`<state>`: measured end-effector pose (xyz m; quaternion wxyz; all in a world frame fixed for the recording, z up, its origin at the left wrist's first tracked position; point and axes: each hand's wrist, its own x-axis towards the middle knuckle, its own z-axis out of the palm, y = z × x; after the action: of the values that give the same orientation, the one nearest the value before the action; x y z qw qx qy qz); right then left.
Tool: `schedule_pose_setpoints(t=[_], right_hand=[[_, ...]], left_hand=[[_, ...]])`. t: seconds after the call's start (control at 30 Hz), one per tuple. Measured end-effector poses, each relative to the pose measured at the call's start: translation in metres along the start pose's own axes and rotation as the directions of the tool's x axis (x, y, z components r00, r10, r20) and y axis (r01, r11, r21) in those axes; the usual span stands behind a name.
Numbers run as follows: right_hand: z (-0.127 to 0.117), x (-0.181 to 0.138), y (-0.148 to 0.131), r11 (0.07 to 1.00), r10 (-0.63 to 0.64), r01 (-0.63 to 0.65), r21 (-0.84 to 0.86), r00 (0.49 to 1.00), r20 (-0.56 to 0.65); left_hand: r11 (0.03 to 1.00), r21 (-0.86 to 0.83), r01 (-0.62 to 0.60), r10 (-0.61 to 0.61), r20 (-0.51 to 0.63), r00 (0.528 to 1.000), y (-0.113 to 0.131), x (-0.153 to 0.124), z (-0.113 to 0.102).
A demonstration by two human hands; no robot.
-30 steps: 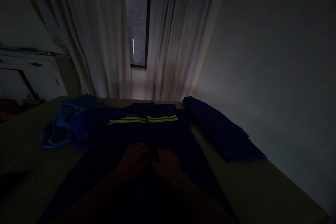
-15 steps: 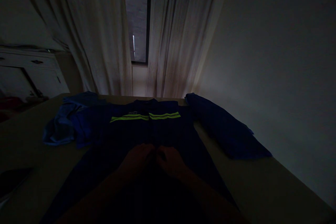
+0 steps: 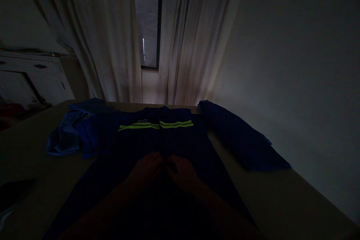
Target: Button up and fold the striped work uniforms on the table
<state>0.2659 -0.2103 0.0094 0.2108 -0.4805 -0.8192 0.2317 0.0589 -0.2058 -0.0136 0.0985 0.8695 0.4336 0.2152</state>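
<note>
A dark blue work jacket (image 3: 182, 138) with yellow-green reflective strips across its chest lies spread out, collar away from me. Over its front middle, my left hand (image 3: 149, 165) has its fingers curled in at the front opening. My right hand (image 3: 181, 168) sits just beside it, thumb and fingers pinched together on the jacket's front edge. The two hands almost meet. It is very dark, so the fingertips and the exact bit of cloth or fastening between them are hard to make out.
The jacket rests on a bed-like, dull yellowish surface (image 3: 281, 198). Crumpled lighter blue clothing (image 3: 64, 135) lies at the left, a folded dark blue garment (image 3: 239, 135) at the right by the wall. A dark flat object (image 3: 14, 193) is at the left edge. Curtains (image 3: 112, 45) hang behind.
Both hands stay at the jacket's front. My left hand has shifted very slightly up and left; the right is almost still. The clothes around have not moved.
</note>
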Motion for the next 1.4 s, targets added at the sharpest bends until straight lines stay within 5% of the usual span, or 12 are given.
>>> schedule_pose_setpoints(t=[0.2, 0.7, 0.97, 1.17, 1.4], right_hand=[[0.001, 0.002, 0.004, 1.0, -0.009, 0.009, -0.017, 1.0, 0.006], [0.005, 0.004, 0.009, 0.997, -0.072, 0.072, 0.006, 0.997, -0.037], [0.007, 0.009, 0.004, 1.0, -0.022, 0.024, 0.017, 0.997, -0.075], [0.015, 0.013, 0.01, 0.993, -0.102, 0.108, 0.051, 0.988, -0.112], [0.015, 0.012, 0.012, 0.982, -0.135, 0.154, 0.106, 0.978, -0.161]], left_hand=[[0.996, -0.056, -0.065, 0.064, -0.006, 0.998, 0.0, 0.0, -0.008], [0.926, -0.352, 0.135, -0.107, 0.098, 0.989, -0.01, 0.007, -0.007], [0.959, -0.181, 0.219, -0.193, 0.152, 0.969, 0.011, 0.01, -0.022], [0.974, -0.062, 0.219, -0.208, 0.146, 0.967, 0.01, 0.01, -0.016], [0.937, -0.215, 0.277, -0.262, 0.094, 0.96, 0.011, 0.009, -0.011]])
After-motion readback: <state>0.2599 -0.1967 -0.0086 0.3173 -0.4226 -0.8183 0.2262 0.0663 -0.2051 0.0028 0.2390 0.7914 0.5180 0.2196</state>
